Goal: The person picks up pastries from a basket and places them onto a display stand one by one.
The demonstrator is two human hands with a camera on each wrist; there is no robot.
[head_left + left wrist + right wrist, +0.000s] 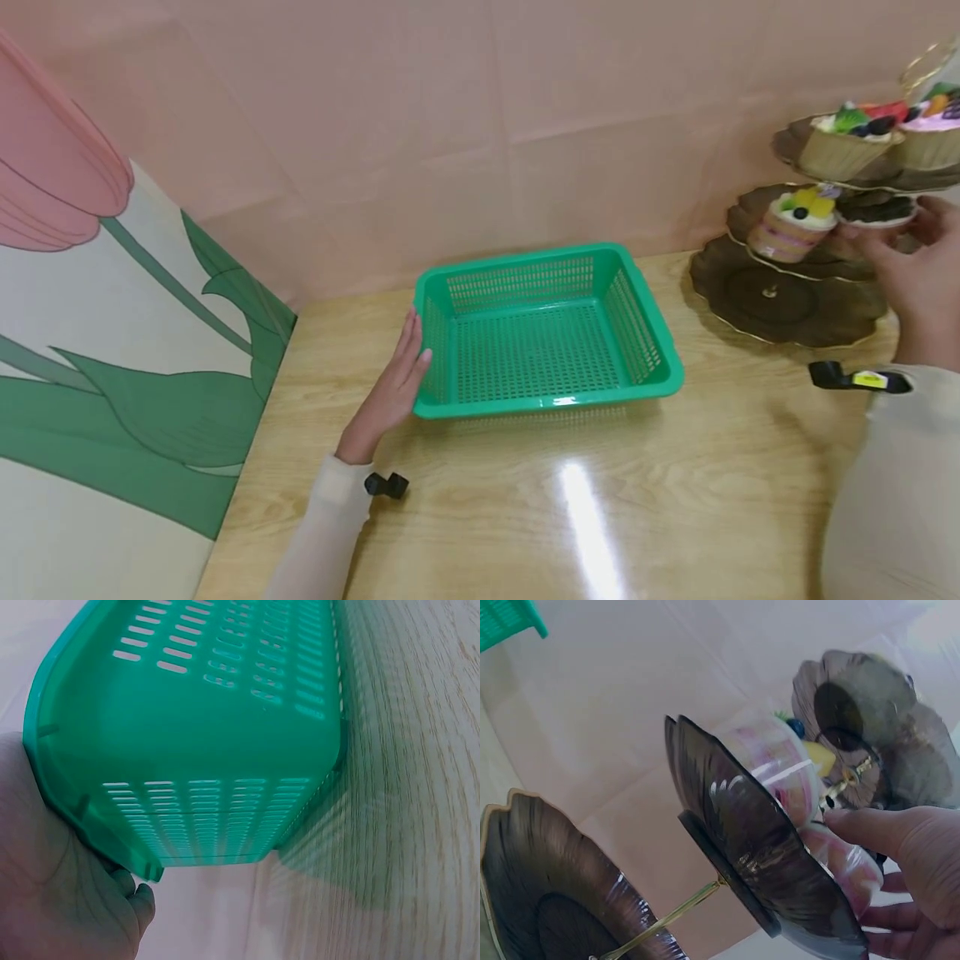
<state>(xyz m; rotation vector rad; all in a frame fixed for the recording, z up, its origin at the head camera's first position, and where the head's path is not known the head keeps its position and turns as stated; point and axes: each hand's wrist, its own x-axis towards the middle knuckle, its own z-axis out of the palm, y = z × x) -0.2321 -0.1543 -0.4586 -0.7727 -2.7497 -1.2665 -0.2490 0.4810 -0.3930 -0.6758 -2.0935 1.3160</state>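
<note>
A green plastic basket (551, 403) stands on the wooden table, with nothing in it. My left hand (390, 387) lies along its left side, fingers straight and touching the rim; in the left wrist view the palm (52, 877) is against the basket's lip (64, 799). At the right, my right hand (922, 267) grips a dark-topped toy cake cup (876, 210) at the middle tier of a brown tiered stand (757, 292). In the right wrist view, thumb and fingers (885, 829) are around that cup (847, 866). Beside it sits a yellow-fruit-topped cake cup (795, 229).
Fruit-topped cupcakes (843, 150) sit on the stand's top tier, above my right hand. A pink cloth backdrop (375, 125) rises behind the table (480, 508). A panel with a painted tulip (60, 158) borders the left side.
</note>
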